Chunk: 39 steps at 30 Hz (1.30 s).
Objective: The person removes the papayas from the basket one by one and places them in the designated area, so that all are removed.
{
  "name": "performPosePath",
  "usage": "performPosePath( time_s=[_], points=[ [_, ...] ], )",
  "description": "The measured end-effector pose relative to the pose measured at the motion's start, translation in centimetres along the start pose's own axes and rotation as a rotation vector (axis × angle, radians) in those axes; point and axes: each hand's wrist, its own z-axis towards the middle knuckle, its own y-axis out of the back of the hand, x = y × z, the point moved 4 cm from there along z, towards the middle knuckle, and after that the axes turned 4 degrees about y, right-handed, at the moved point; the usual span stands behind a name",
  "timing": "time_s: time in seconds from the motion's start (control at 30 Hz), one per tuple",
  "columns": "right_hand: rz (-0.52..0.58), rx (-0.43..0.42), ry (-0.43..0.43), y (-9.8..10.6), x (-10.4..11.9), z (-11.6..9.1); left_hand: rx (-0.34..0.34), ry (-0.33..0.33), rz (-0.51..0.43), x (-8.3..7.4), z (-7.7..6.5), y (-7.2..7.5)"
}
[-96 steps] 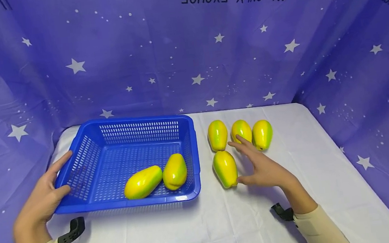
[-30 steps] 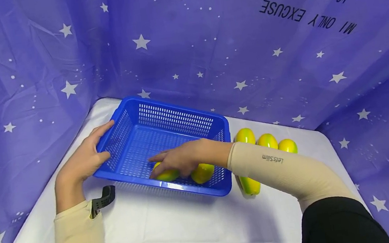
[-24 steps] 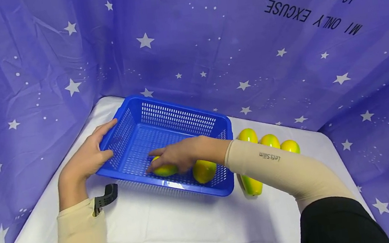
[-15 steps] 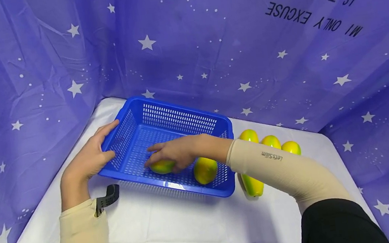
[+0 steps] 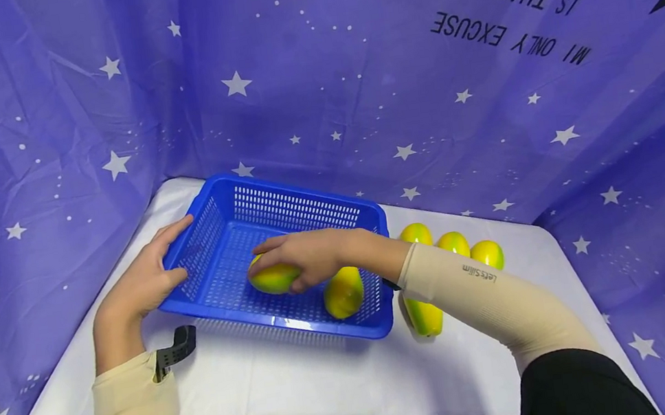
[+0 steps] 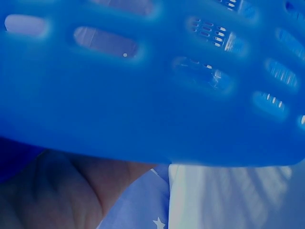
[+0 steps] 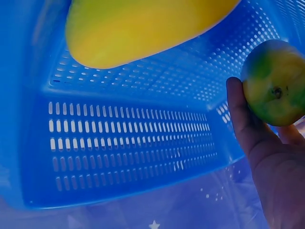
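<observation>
My left hand (image 5: 138,280) grips the left end of a blue plastic basket (image 5: 278,321), thumb inside the rim. In the left wrist view, the basket wall (image 6: 143,119) covers most of the picture. My right hand (image 5: 307,255) reaches over the basket's right side and holds a yellow-green papaya (image 5: 274,278) from above. The right wrist view shows fingers and thumb around that papaya (image 7: 271,86), its dark stem spot visible. It looks raised off the basket floor. Another papaya (image 5: 344,294) lies in the basket's near right corner, under the right wrist.
Several more papayas stand on the white-covered table right of the basket, including one at the back (image 5: 415,233) and one nearer (image 5: 425,317), partly hidden by the right sleeve (image 5: 473,284). A purple starry curtain (image 5: 317,85) encloses the table's back and sides.
Since 3.2 s ago, my right hand has moved from the table papayas into the basket and taken hold of the left papaya, now slightly raised. The left hand stays on the basket; the view has shifted.
</observation>
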Motion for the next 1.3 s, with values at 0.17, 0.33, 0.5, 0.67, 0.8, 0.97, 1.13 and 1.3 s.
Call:
performPosePath(
  time_s=[0.17, 0.33, 0.5, 0.67, 0.8, 0.97, 1.13, 1.3],
  points=[
    [0.017, -0.094, -0.012, 0.6, -0.1, -1.5, 0.001, 0.011, 0.011, 0.0, -0.3, -0.1],
    [0.040, -0.207, -0.043, 1.0, -0.3, -3.4, -0.003, 0.000, 0.019, 0.2, -0.8, -0.2],
    [0.083, -0.327, -0.111, 0.9, -0.6, -5.7, 0.000, 0.012, 0.026, 0.3, -1.1, -0.4],
    [0.091, -0.429, -0.170, 0.7, -0.9, -7.9, -0.016, -0.009, 0.036, 0.5, -1.2, -0.3],
    [0.092, -0.475, -0.189, 0.6, -0.9, -9.4, -0.019, -0.026, 0.012, 0.6, -1.4, -0.3],
    [0.115, -0.527, -0.199, 0.6, -0.7, -11.4, -0.019, -0.018, -0.002, 0.4, -1.4, -0.3],
    [0.121, -0.588, -0.198, 0.8, -0.7, -13.7, -0.022, -0.032, -0.004, 0.0, -1.1, -0.4],
    [0.122, -0.632, -0.242, 0.8, -0.6, -16.2, -0.023, -0.046, 0.014, -0.5, -0.8, -0.3]
  ],
)
